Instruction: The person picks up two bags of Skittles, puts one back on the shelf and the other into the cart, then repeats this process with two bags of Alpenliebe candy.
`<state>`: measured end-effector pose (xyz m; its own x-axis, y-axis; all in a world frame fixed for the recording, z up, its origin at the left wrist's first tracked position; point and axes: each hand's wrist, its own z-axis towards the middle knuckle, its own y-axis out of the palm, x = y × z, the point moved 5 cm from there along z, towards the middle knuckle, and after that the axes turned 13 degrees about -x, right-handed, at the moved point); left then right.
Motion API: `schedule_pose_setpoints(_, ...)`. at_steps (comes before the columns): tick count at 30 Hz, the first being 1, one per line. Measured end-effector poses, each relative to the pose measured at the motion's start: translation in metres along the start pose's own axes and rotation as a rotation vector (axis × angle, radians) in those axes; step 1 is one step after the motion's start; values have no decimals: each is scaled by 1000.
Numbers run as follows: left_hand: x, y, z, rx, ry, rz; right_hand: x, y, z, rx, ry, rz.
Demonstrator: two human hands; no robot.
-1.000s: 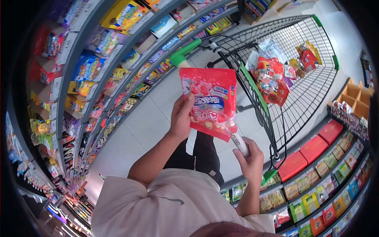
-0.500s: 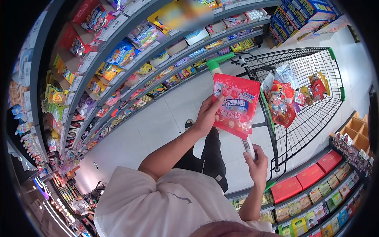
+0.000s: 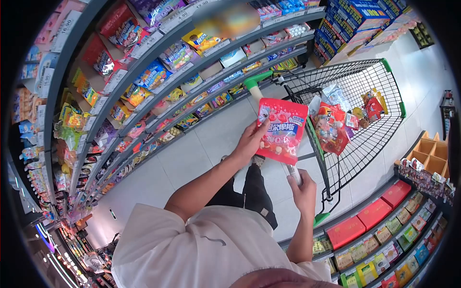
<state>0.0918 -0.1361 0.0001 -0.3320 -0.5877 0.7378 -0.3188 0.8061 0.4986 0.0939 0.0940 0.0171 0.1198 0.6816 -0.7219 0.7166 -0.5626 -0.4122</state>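
My left hand (image 3: 248, 143) pinches the left edge of a red candy bag (image 3: 282, 128), thumb across its front. The bag is upright, its printed face turned toward me, with white and blue lettering. Below it, my right hand (image 3: 303, 188) wraps round the pale handlebar of the shopping cart (image 3: 294, 173). The bag hides the middle of that bar; a green end piece (image 3: 259, 79) shows above. Inside the wire basket of the cart (image 3: 372, 139) lie a large red candy bag (image 3: 330, 127), a silvery-white packet (image 3: 336, 96) and smaller red and yellow packets (image 3: 373, 106).
Long shelves of bagged sweets (image 3: 153, 74) curve along the left. Blue and yellow boxes (image 3: 353, 24) are stacked beyond the cart. To the right stand a low shelf with red boxes (image 3: 346, 231) and a wooden divided rack (image 3: 430, 153). Pale floor tiles (image 3: 192, 156) run between.
The candy bag and my left hand have shifted slightly left and down in view. The cart and my right hand on its handlebar also sit further left. Both grips stay the same.
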Motion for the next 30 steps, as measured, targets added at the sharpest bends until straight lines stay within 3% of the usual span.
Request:
schedule_pose_setpoints(6,-13,16,-9,-92,-104,-50,8,-1,-1,64,-41,18)
schedule_pose_setpoints(15,1,28,-28,-154,-71,-104,30,3,6,14,-73,76)
schedule_pose_setpoints(24,21,19,-65,-80,-3,-171,44,8,19,-346,65,500)
schedule_pose_setpoints(30,39,2,-100,-65,100,-229,38,6,19,-391,104,466)
